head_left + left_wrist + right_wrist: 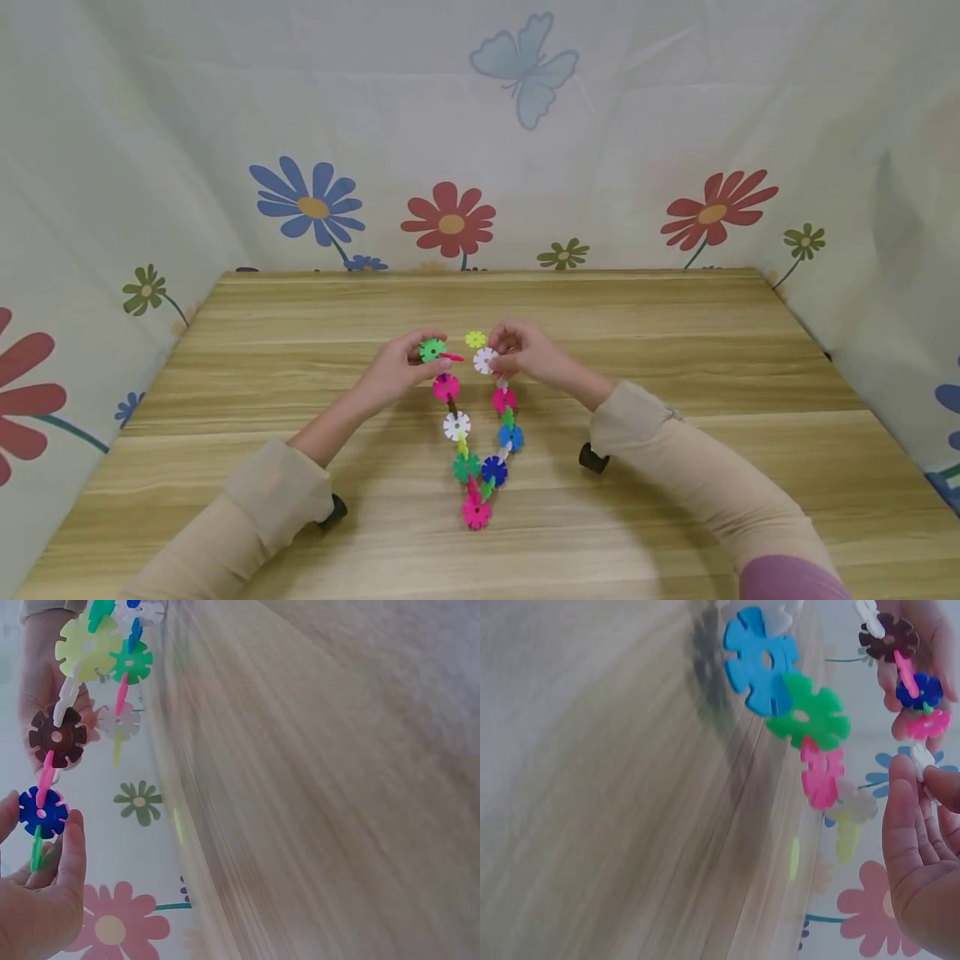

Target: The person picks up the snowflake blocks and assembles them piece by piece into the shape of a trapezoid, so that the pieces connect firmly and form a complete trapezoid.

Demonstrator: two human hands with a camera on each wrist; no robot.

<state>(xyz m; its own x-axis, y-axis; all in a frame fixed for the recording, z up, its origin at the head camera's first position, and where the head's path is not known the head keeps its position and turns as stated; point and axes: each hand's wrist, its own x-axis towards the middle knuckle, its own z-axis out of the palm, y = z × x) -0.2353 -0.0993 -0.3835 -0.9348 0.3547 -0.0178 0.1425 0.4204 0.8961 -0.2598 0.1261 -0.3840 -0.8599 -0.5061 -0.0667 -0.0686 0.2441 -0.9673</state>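
A chain of slotted plastic snowflake discs in many colours loops towards the person, with a pink disc [477, 511] at its near bend. My left hand [390, 372] grips the chain's left end, at a green disc [432, 350] with a pink disc [452, 357] edge-on beside it. Between thumb and fingers, my right hand [536, 354] pinches a white disc [485, 361]. Below that hand runs the chain's other side, including a pink disc [505, 400]; whether the fingers touch its end, I cannot tell. The right wrist view shows a small gap between the pinched white disc [922, 759] and the pink disc [928, 724].
Beyond the hands, a loose yellow disc [476, 339] lies on the wooden table [637, 308]. Behind the table hangs a white curtain [615, 150] printed with flowers and a butterfly. Dark wrist straps [594, 457] show under both sleeves.
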